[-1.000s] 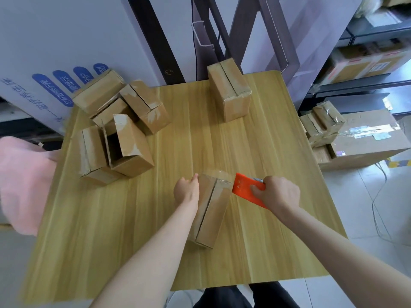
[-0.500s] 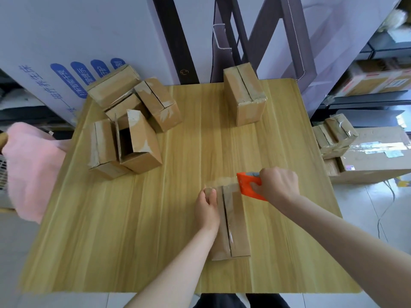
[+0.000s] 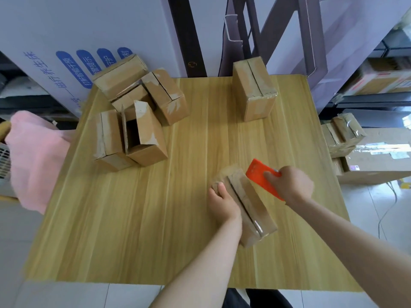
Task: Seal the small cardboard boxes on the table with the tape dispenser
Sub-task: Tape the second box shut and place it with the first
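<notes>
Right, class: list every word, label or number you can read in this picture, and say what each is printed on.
"磁疗养生床": blue print on the white carton.
"打鼾智能干预": white print on a blue pill on that carton; blurred, so uncertain.
Other pills: cut off by the boxes, not readable whole.
Labels on the floor carton and shelf box: too blurred.
Dispenser: no readable text.

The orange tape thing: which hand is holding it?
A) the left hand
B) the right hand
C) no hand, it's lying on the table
B: the right hand grips the orange tape dispenser beside the box, which the left hand holds.
</notes>
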`<move>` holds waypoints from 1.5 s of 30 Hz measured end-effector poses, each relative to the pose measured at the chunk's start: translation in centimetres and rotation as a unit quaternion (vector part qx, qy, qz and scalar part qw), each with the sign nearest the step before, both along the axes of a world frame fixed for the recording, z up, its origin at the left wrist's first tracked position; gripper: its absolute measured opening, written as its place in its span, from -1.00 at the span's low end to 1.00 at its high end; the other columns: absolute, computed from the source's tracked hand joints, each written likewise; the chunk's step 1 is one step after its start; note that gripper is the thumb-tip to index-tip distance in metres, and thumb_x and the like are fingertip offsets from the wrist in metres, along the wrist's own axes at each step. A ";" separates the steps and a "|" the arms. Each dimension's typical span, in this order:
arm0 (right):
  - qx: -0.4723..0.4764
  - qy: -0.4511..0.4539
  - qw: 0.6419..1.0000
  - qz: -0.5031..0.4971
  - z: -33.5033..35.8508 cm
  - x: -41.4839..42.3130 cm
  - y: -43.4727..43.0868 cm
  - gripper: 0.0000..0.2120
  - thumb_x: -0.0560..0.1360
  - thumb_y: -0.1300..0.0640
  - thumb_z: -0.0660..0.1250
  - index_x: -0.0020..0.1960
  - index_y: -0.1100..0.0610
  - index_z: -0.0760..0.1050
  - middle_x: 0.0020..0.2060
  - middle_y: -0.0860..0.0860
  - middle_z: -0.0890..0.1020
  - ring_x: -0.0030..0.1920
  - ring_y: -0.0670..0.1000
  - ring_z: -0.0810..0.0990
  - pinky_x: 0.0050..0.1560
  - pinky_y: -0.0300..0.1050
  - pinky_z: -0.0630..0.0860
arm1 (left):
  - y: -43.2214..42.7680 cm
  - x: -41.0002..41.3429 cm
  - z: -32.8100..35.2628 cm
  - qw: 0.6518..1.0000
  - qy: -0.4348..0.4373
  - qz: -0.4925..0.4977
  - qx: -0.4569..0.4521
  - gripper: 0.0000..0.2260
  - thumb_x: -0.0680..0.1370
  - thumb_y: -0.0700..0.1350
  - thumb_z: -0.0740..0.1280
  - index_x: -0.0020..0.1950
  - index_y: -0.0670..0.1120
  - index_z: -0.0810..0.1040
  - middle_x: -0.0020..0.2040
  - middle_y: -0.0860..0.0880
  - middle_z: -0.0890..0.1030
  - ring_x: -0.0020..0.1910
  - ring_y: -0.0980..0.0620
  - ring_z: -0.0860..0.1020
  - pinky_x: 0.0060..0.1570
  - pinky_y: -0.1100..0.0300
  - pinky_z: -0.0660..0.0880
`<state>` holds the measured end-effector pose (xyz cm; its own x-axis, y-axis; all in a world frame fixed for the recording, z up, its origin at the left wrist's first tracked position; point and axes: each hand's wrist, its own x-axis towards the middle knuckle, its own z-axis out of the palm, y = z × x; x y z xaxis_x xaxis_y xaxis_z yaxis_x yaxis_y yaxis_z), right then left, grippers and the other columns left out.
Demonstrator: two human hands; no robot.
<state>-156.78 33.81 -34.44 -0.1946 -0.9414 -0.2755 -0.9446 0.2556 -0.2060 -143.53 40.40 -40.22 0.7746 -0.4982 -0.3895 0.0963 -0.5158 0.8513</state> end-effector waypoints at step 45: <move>-0.076 -0.398 0.860 -0.310 1.9 1.8 4.9 -0.51 0.38 -0.24 0.38 -0.47 0.13 0.44 -0.65 -0.08 0.42 -0.59 -0.06 0.40 -0.49 -0.18 0.32 | -8.4 3.8 5.8 0.706 -0.286 -0.603 0.237 -0.49 0.52 -0.04 0.37 0.44 0.16 0.32 0.40 0.05 0.39 0.29 -0.04 0.46 0.07 0.14 0.43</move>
